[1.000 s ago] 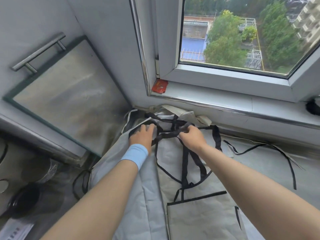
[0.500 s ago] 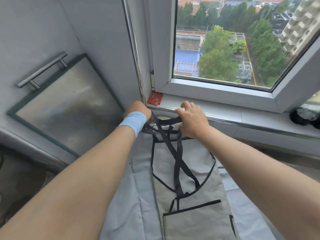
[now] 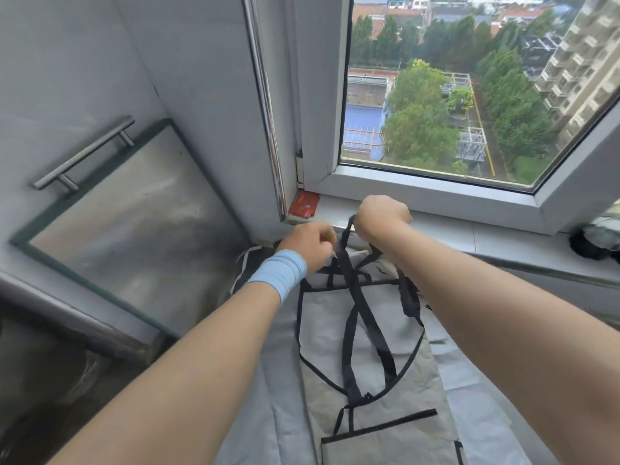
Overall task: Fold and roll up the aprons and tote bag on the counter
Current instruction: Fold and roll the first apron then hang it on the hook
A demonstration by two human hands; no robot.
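The grey apron (image 3: 322,323) lay flat below the window sill (image 3: 503,236), with the left hand (image 3: 310,245) and right hand (image 3: 382,216) each pinching its black straps (image 3: 355,290), best drawn taut, untangled and laid inward before folding.

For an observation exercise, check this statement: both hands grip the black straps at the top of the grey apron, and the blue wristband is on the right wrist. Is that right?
Not quite: the head view shows the blue wristband on the left wrist, not the right. The rest stands: left hand and right hand grip the black straps of the grey apron.
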